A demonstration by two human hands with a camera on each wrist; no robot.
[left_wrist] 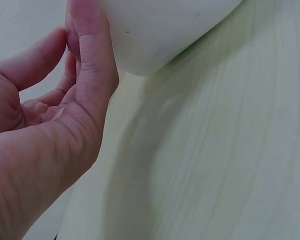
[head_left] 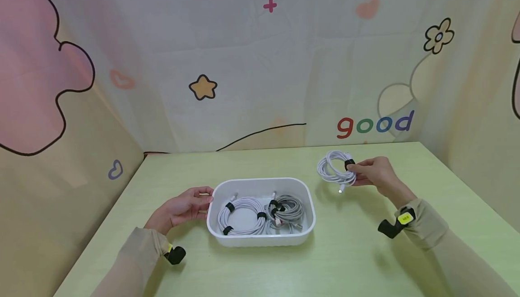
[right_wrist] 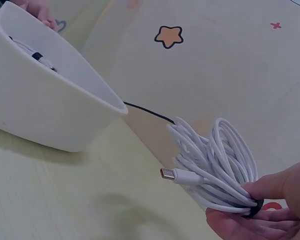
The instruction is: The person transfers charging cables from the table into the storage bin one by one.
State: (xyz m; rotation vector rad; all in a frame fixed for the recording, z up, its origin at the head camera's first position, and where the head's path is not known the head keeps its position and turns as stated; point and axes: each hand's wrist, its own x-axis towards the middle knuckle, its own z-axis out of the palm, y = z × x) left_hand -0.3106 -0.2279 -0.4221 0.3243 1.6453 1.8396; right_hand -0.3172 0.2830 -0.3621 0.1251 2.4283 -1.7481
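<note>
Near the middle of the table sits a white plastic bin point(head_left: 260, 241). Inside it on the left lies a coil of white cable point(head_left: 245, 200) with black ties; on the right is a bundle of grey cable point(head_left: 290, 209). My left hand point(head_left: 184, 206) holds the bin at its left end, thumb right at the rim and fingers along the outer wall point(left_wrist: 140, 35). To the right of the bin, my right hand point(head_left: 375, 175) pinches another coiled white cable point(head_left: 335, 170) by its black tie, above the table. Its USB-C plug point(right_wrist: 182, 176) sticks out toward the bin.
The pale green table point(head_left: 260, 274) ends at a printed cloth backdrop point(head_left: 260, 62) behind and at both sides. Black wrist-worn devices point(head_left: 392, 228) are strapped over both sleeves.
</note>
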